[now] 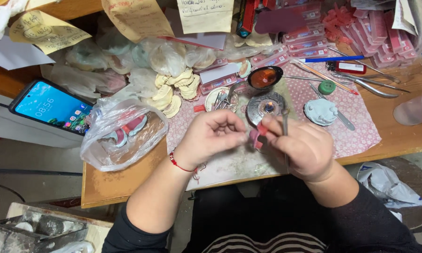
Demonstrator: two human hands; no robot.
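Pink wax piece (255, 137) pinched between both hands — left hand (210, 136), right hand (299, 147), burner (267, 107) just beyond

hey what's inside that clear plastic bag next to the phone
Inside the clear plastic bag lies a pink and white dental model, blurred by the crumpled film. Whether anything more sits beneath it cannot be seen through the folds.

Lit blue phone screen (51, 107) far left; yellow paper notes (47, 30) pinned above; pink flat packets (377, 33) stacked upper right.
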